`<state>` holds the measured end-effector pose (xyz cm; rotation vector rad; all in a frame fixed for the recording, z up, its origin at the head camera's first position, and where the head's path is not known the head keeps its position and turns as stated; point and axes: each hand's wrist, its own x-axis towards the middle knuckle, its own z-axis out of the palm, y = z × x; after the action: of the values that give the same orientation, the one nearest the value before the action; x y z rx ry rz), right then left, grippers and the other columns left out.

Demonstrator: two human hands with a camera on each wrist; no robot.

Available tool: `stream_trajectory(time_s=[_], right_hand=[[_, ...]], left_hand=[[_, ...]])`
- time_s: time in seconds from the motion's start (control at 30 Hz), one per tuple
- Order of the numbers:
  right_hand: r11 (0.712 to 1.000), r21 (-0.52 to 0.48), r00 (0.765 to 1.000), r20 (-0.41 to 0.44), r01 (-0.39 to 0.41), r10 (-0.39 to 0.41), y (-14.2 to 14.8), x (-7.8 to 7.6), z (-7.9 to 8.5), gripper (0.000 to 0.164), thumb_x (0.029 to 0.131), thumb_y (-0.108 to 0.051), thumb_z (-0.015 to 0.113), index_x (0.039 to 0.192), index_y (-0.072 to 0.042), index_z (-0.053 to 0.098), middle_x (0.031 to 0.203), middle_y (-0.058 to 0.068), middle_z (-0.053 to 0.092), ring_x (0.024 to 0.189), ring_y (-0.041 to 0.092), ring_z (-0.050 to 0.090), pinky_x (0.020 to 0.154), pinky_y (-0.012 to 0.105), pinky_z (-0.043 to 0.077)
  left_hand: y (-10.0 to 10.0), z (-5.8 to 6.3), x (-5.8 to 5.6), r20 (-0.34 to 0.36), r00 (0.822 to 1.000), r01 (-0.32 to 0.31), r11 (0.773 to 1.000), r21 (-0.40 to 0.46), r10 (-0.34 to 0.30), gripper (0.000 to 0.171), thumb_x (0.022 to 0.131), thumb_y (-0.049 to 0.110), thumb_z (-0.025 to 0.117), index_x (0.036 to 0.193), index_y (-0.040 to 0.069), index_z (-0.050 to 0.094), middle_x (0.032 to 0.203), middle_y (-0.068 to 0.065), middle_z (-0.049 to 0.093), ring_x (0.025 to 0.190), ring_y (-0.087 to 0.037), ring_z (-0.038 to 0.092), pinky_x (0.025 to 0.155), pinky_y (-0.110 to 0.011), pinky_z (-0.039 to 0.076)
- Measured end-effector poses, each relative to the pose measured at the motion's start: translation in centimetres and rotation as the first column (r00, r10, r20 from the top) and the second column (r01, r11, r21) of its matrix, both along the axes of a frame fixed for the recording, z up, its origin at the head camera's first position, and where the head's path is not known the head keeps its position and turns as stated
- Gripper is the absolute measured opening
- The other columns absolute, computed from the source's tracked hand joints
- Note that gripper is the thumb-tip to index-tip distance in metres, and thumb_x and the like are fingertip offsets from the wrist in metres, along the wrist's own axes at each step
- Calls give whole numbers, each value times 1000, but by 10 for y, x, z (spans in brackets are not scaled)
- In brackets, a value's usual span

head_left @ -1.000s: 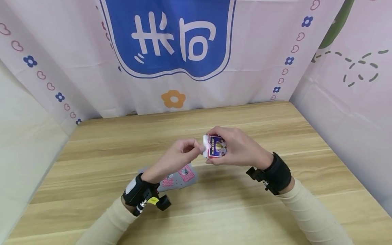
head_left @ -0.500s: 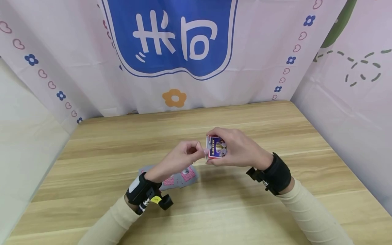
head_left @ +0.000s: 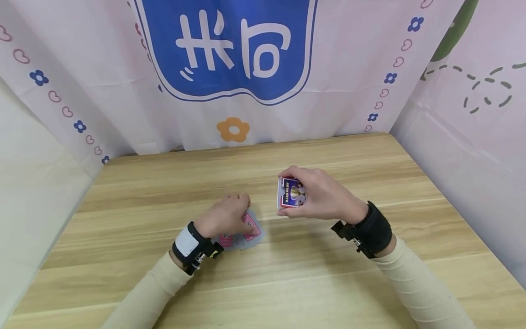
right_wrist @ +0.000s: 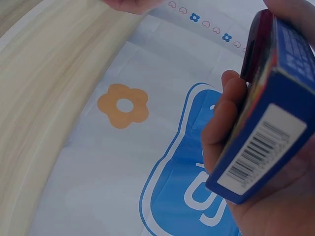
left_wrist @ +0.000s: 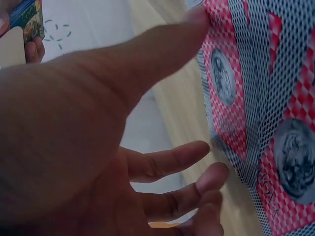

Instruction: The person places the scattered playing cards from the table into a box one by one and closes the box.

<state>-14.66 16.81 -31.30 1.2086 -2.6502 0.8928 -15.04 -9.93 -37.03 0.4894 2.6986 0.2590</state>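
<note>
In the head view my right hand (head_left: 326,194) grips a small playing-card box (head_left: 292,193) above the table. It is blue and red with a gold trophy picture, and its end with a white edge faces left. A barcode (right_wrist: 261,150) on its narrow side shows in the right wrist view. My left hand (head_left: 225,214) is over several playing cards (head_left: 256,230), which lie face down, fanned out, with pink checkered backs and grey borders. In the left wrist view the thumb (left_wrist: 162,49) touches a card's edge, while the other fingers are loosely bent beside the cards (left_wrist: 295,157).
A wooden table (head_left: 287,283) lies under both hands. Behind it hangs a pale printed cloth (head_left: 185,123) with a blue emblem, and a similar cloth (head_left: 460,137) borders the right side. A white wall (head_left: 41,183) stands at the left.
My left hand has left the box's white flap and moved left and down to the cards. Less of the flap shows now. My right hand has kept its grip on the box nearly in place.
</note>
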Motion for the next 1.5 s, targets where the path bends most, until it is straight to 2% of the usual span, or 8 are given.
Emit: stream_trajectory(time_s=[0.47, 0.6, 0.7, 0.87, 0.9, 0.97, 1.2, 1.5], right_hand=[[1000, 13, 1000, 17, 3, -3, -1, 0, -1, 74, 78, -40, 94, 136, -10, 59, 113, 4, 73, 90, 11, 67, 80, 29, 59], [1000, 11, 1000, 14, 1, -2, -1, 0, -4, 74, 77, -39, 94, 135, -9, 60, 112, 4, 73, 89, 11, 67, 78, 27, 59], [1000, 19, 1000, 15, -2, 1, -2, -1, -5, 73, 78, -37, 94, 135, -8, 60, 112, 5, 73, 89, 11, 67, 78, 27, 59], [999, 40, 1000, 20, -7, 6, -4, -3, -5, 73, 78, -36, 93, 136, -7, 59, 116, 6, 73, 92, 12, 67, 81, 29, 59], [999, 41, 1000, 21, -8, 7, -4, -3, -5, 73, 78, -36, 93, 136, -7, 59, 116, 6, 73, 92, 12, 67, 81, 29, 59], [999, 38, 1000, 27, -14, 13, -5, -4, -6, 73, 78, -36, 94, 135, -7, 59, 115, 6, 73, 91, 12, 67, 81, 29, 59], [999, 22, 999, 38, -36, 35, -8, -2, -8, 71, 77, -32, 95, 133, -7, 60, 110, 5, 74, 86, 10, 66, 75, 24, 58], [998, 44, 999, 28, -36, 35, -10, -1, -9, 70, 77, -33, 94, 133, -6, 60, 113, 6, 74, 87, 10, 66, 74, 23, 57]], left_hand=[[-2, -1, -4, 31, 999, -44, 996, 74, 42, 58, 83, 40, 90, 114, 5, 55, 101, -9, 58, 96, -25, 52, 79, -37, 45], [-6, 4, -5, 91, 996, 2, 972, 237, -24, 35, 97, 29, 78, 111, 7, 56, 90, -5, 59, 77, -19, 58, 64, -31, 48], [-9, 15, -5, 146, 989, -72, 875, 478, 2, 25, 102, 22, 69, 116, 10, 53, 92, -5, 63, 74, -16, 62, 63, -29, 51], [-13, 37, -2, 243, 962, -268, 614, 743, 126, 33, 102, 19, 66, 127, 15, 45, 106, -9, 62, 85, -20, 59, 70, -26, 47], [-14, 41, -1, 259, 957, -287, 576, 765, 133, 35, 102, 19, 66, 129, 16, 45, 107, -10, 61, 86, -20, 60, 71, -25, 48], [-13, 46, 2, 266, 954, -297, 543, 786, 136, 38, 102, 22, 68, 133, 20, 44, 107, -11, 59, 84, -22, 59, 73, -26, 49], [-3, 49, 12, 265, 960, -273, 534, 801, 93, 43, 102, 22, 69, 138, 23, 45, 112, -12, 61, 86, -20, 65, 76, -28, 55], [9, 54, 22, 216, 957, -287, 560, 777, 191, 45, 103, 25, 67, 141, 23, 44, 131, -12, 56, 99, -19, 68, 83, -31, 57]])
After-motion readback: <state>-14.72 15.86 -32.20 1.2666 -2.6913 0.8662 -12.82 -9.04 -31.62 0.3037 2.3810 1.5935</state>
